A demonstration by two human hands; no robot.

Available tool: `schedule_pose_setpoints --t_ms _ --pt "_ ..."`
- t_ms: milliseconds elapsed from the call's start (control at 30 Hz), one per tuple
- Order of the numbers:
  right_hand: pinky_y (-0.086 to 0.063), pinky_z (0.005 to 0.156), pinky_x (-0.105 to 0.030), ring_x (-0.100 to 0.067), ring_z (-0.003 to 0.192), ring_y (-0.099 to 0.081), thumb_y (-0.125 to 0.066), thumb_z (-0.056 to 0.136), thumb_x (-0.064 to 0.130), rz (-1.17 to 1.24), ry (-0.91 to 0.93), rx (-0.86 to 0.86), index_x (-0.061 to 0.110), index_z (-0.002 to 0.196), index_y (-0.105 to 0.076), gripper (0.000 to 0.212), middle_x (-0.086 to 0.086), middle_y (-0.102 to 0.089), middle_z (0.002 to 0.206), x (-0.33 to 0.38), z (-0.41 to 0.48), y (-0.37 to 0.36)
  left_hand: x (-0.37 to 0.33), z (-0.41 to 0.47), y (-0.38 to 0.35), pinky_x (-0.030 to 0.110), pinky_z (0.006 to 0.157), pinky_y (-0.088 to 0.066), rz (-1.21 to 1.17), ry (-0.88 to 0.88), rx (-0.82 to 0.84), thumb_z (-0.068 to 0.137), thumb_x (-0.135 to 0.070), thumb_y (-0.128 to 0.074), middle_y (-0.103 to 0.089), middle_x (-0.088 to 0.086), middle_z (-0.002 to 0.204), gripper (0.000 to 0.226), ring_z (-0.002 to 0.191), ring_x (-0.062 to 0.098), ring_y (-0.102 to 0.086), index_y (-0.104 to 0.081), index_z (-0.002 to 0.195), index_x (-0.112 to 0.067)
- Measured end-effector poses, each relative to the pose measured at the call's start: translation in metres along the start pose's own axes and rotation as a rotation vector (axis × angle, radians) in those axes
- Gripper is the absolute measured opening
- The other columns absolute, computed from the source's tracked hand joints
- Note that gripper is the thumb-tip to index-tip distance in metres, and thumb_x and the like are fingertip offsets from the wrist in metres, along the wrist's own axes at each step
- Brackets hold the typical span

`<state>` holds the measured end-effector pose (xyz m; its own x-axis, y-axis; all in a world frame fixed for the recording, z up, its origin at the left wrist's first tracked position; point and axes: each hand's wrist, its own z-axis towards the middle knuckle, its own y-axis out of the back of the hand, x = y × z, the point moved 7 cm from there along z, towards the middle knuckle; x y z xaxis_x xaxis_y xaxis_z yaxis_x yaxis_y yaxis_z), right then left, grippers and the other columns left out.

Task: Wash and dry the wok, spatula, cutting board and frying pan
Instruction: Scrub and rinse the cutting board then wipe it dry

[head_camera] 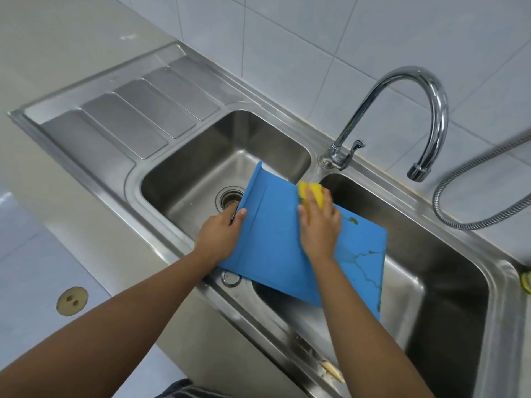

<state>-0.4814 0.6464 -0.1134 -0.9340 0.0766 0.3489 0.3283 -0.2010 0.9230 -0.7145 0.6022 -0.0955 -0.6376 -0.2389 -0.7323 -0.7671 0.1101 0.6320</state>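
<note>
One pale counter [71, 53] runs along your far left, and set into it is the steel sink [135, 179], beginning with its ribbed draining board [123, 122]. Next comes the left basin [230, 150], its round drain [228, 196] partly hidden by the cutting board. Your left hand [221, 234] grips the left edge of the blue cutting board [273, 242], thumb on top and fingers tucked underneath. You hold the board tilted above the sink. It spans the divider between the two basins, with its far end over the left basin and its near corner over the right one. Green streaks [363, 255] mark the board's right part. Your right hand [319, 228] holds a yellow sponge [316, 191] pressed against the board's far edge, fingers lying over it and thumb spread on the blue surface. Behind that hand stands the curved chrome tap [441, 116], its spout hanging over the right basin [436, 268]. Further right a metal hose [471, 225] loops across the white tiles [287, 30], and a small yellow thing [527, 282] sits on the sink's rim at the edge of view; you cannot tell what it is
</note>
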Motion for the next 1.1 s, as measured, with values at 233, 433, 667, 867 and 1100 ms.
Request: schedule_pose_setpoints --t_ms 233,433,667,867,1100 --pt "-0.021 0.114 -0.049 -0.043 0.135 -0.028 -0.038 0.103 0.032 0.099 -0.704 -0.078 0.023 0.152 -0.030 0.050 -0.017 -0.013 0.162 -0.090 -0.032 0.014 -0.002 0.003 -0.002 0.037 0.075 -0.051 0.012 -0.012 0.006 0.102 -0.053 -0.026 -0.066 0.000 0.100 0.047 0.088 0.018 -0.061 -0.050 0.137 -0.032" --pt "-0.027 0.114 -0.052 -0.039 0.133 -0.034 -0.032 0.099 0.035 0.107 0.060 0.102 0.029 0.151 -0.033 0.053 -0.013 -0.022 0.161 0.080 -0.063 -0.018 -0.005 0.005 -0.002 0.035 0.073 -0.045 0.013 -0.055 -0.053 0.103 -0.046 -0.030 -0.067 0.002 0.096 0.041 0.089 0.024 -0.062 -0.058 0.124 -0.025" --pt "-0.023 0.115 -0.053 -0.040 0.133 -0.038 -0.031 0.099 0.038 -0.039 -0.214 -0.007 0.024 0.149 -0.040 0.053 -0.013 -0.030 0.158 -0.075 -0.082 0.014 0.002 0.013 -0.008 0.039 0.079 -0.043 0.030 -0.024 0.007 0.103 -0.048 -0.027 -0.064 0.006 0.109 0.046 0.098 0.028 -0.058 -0.053 0.132 -0.024" --pt "-0.023 0.113 -0.050 -0.044 0.132 -0.035 -0.045 0.100 0.023 0.018 -0.649 -0.071 0.023 0.150 -0.038 0.050 -0.017 -0.023 0.159 -0.096 -0.101 0.025 -0.001 0.011 -0.008 0.036 0.078 -0.038 0.019 -0.045 0.013 0.104 -0.046 -0.025 -0.057 -0.001 0.103 0.047 0.097 0.024 -0.055 -0.053 0.131 -0.020" --pt "-0.018 0.118 -0.051 -0.034 0.137 -0.032 -0.028 0.095 0.037 0.048 0.107 0.173 0.034 0.149 -0.033 0.055 -0.005 -0.021 0.162 0.063 -0.131 -0.001 -0.003 0.015 -0.010 0.040 0.081 -0.040 0.099 -0.048 0.038 0.105 -0.043 -0.024 -0.061 0.017 0.116 0.045 0.103 0.037 -0.056 -0.049 0.128 -0.014"
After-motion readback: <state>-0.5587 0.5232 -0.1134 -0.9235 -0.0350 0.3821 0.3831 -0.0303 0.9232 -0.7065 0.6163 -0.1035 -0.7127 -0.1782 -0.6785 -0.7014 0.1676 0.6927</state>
